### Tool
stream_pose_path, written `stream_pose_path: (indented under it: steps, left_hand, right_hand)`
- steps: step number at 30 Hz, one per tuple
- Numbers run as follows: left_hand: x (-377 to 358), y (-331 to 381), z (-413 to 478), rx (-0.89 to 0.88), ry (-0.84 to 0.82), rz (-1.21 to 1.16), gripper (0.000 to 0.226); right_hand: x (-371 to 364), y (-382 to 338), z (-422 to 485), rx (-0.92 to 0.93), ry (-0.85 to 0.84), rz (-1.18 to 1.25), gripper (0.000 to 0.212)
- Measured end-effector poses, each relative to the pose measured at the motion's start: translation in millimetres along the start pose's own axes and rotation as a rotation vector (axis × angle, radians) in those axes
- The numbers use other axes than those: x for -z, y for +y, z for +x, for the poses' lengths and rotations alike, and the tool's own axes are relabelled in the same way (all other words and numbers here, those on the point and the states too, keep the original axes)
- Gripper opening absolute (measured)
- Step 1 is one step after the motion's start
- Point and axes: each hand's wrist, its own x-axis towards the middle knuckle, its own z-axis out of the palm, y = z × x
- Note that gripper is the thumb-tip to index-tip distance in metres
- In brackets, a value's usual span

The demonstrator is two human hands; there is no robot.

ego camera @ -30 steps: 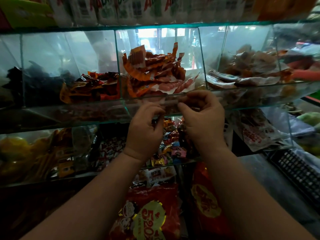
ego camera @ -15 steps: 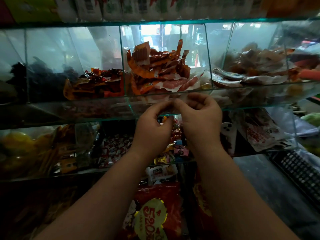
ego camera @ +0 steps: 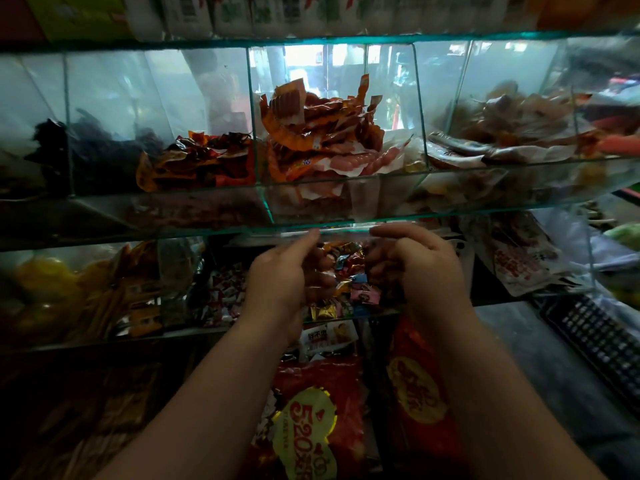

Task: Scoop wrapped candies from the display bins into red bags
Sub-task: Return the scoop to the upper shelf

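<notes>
Candies in mixed bright wrappers still lie heaped in the middle bin of the lower shelf, and both hands are at its open mouth, just under the front edge of the upper shelf. The left hand and right hand stand a little apart with fingers curled inward over the heap. Whether either grips candy, or some clear film stretched between them, I cannot tell, since glass glare covers that spot. No scoop shows. Two red bags lie below the lower shelf's front edge, the left bag with a yellow "520" label and the right bag with a gold emblem. Their mouths are not visible, so how full they are cannot be told. By my judgement the task is at the gathering stage: nothing is seen going into a bag, and lifting the candy out and dropping it in is still left to do. On the lower shelf, the bin to the left holds small red-and-white sweets, the far-left one yellow packs, and the right one white packets with red print. On the upper shelf sit dark goods at the left end, brown-orange packets, then orange packets over sausages, and brownish packets toward the right end.
</notes>
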Motion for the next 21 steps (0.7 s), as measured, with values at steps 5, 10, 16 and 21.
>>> stream_pose_path:
  steps: [5,10,16,21]
  left_hand:
    - [13.2,-46.5,-20.8,0.151,0.012,-0.053,0.025]
    - [29.4,-80.0,-19.3,0.36,0.034,0.079,0.036]
    - [72.8,-99.6,-0.1,-0.458,0.243,1.074,0.019]
    - [78.8,-96.8,31.8,-0.461,0.24,1.3,0.089]
  right_hand:
    - [13.4,38.6,-16.8,-0.064,0.03,-0.056,0.022]
    - [17.0,91.2,-18.5,-0.346,0.108,-0.082,0.013]
    - [33.4,123.5,-10.2,0.027,0.173,-0.962,0.042]
    - [24.7,124.3,20.7,0.118,0.123,-1.195,0.087]
